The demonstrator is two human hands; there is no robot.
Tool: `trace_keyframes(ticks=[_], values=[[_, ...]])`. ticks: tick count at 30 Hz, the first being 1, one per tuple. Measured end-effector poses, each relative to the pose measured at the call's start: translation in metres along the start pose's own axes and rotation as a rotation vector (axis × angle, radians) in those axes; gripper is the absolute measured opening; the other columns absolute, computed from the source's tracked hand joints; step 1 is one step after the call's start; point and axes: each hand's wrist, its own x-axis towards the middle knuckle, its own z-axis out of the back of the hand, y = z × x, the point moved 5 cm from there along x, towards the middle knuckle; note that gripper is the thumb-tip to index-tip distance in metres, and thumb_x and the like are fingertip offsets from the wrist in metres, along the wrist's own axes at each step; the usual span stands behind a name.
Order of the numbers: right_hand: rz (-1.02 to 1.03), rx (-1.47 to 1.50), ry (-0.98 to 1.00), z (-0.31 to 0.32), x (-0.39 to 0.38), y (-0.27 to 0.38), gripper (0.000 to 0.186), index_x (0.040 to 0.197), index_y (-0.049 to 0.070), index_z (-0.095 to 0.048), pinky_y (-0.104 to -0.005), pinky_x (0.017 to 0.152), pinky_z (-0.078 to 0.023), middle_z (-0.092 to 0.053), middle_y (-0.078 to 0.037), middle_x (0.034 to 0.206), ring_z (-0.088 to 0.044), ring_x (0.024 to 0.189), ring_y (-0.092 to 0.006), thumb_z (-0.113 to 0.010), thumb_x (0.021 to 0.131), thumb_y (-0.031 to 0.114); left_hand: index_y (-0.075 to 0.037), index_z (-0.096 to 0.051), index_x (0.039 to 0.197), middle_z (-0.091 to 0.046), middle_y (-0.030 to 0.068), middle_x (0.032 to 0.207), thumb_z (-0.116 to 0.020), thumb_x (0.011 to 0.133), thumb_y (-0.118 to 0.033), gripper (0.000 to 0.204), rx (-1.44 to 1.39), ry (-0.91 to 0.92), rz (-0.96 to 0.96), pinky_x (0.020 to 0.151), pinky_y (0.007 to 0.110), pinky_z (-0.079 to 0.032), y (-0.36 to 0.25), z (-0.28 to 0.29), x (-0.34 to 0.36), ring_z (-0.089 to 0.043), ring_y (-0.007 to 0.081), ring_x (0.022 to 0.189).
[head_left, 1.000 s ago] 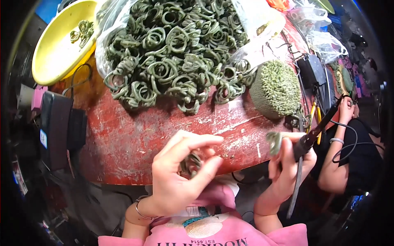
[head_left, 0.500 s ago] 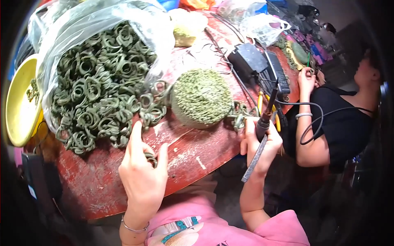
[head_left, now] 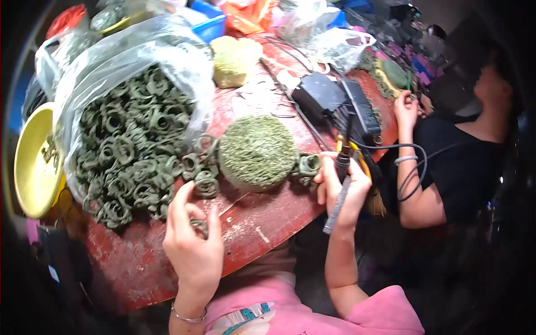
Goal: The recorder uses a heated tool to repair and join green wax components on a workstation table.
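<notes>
My left hand [head_left: 191,240], fingers loosely curled, holds dark green rings [head_left: 199,228] beside a large heap of green rings [head_left: 134,151] spilling from a clear plastic bag [head_left: 84,89]. My right hand [head_left: 343,195] is closed around a black pen-like corded tool [head_left: 345,153] and a long grey flat strip [head_left: 335,215]. It is at the table edge, beside a few green rings [head_left: 309,166] and a round pale green block [head_left: 258,152] with a rough granular top.
Around the red table [head_left: 139,273] are a yellow basin [head_left: 34,162], black electrical boxes [head_left: 318,95], cables, bags, a blue tray [head_left: 206,22] and a yellow lump [head_left: 230,64]. A co-worker [head_left: 435,156] sits at the right, one hand [head_left: 406,109] on small items.
The view has swung toward the right. My hands have moved apart, the left up beside the ring heap, the right by the rings near the green block; both still hold their things.
</notes>
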Motion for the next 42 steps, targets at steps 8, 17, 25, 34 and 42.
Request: trace_keyframes(ticks=[8,17,25,34,42], values=[[0.105,0.014,0.036,-0.009,-0.037,0.028,0.012,0.093,-0.007,-0.058,-0.0172,0.037,-0.03,-0.054,-0.005,0.058,-0.042,0.038,-0.0037,-0.053,0.084,0.0,-0.007,-0.047,0.122,-0.046,0.0117,0.086,-0.056,0.079,-0.004,0.043,0.061,0.015,-0.117,0.061,0.037,-0.046,0.002,-0.005,0.004,-0.056,0.0251,0.071],[0.109,-0.068,0.396,-0.046,-0.073,0.028,0.015,0.096,-0.004,-0.06,-0.0176,0.048,-0.039,-0.056,-0.001,0.061,-0.049,0.051,-0.0032,-0.059,0.082,0.0,-0.003,-0.06,0.094,-0.051,0.0042,0.074,-0.06,0.076,0.004,0.019,-0.068,-0.032,-0.101,0.053,0.026,-0.041,0.008,0.005,0.001,-0.051,0.0122,0.06],[0.082,-0.026,0.561,-0.055,-0.095,0.029,0.023,0.101,-0.004,-0.06,-0.0203,0.058,-0.045,-0.06,-0.003,0.073,-0.053,0.061,-0.0056,-0.065,0.08,0.004,0.006,-0.06,0.089,-0.062,0.0042,0.081,-0.059,0.084,-0.003,0.01,-0.896,0.319,0.341,0.058,0.019,-0.044,0.014,0.021,-0.012,-0.053,0.0041,0.068],[0.073,0.313,0.651,-0.06,-0.104,0.036,0.028,0.105,-0.008,-0.054,-0.0211,0.046,-0.041,-0.059,-0.006,0.068,-0.052,0.053,-0.0071,-0.06,0.078,-0.008,0.005,-0.061,0.088,-0.063,0.006,0.077,-0.063,0.081,-0.003,0.011,-0.884,0.209,0.301,0.055,0.017,-0.043,0.013,0.035,-0.02,-0.054,0.0034,0.065],[0.167,0.052,0.622,-0.062,-0.105,0.034,0.023,0.095,-0.005,-0.058,-0.0234,0.058,-0.048,-0.063,-0.009,0.079,-0.059,0.065,-0.0097,-0.068,0.075,-0.001,0.0,-0.064,0.09,-0.062,0.0033,0.07,-0.063,0.079,0.0,0.012,-0.646,0.141,0.089,0.051,0.019,-0.041,0.014,0.029,-0.02,-0.053,0.0032,0.059]])
